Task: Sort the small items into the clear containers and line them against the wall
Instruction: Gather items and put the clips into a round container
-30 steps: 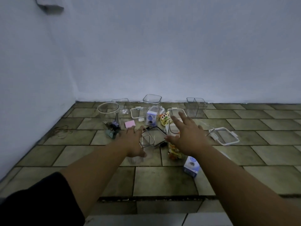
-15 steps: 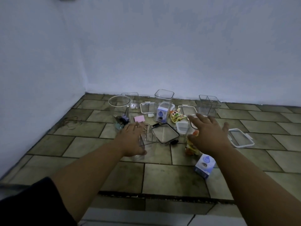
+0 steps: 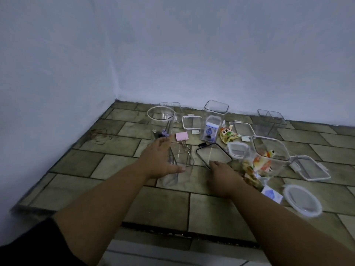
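My left hand (image 3: 160, 160) wraps a small clear square container (image 3: 181, 160) standing on the tiled floor, thumb on its near side and fingers over the far side. The fingertips of my right hand (image 3: 224, 175) rest on the near edge of a black-rimmed lid (image 3: 213, 153) lying flat beside it; a grip cannot be told. A big clear container (image 3: 280, 150) to the right holds colourful snack packets. A tall container (image 3: 216, 109) with a blue-white box inside, a round one (image 3: 161, 114) and a divided one (image 3: 271, 119) stand near the wall.
Loose on the tiles lie a pink clip (image 3: 181, 135), dark binder clips (image 3: 159, 134), a snack packet (image 3: 228, 134), a blue-white box (image 3: 271, 193), several white-rimmed lids (image 3: 311, 167) and a round lid (image 3: 302, 200). A dark step edge (image 3: 172, 229) runs along the front.
My right hand moved left and nearer, from above the snack container down to the black-rimmed lid. The left hand closed further around the small square container. The camera tilted down and left.
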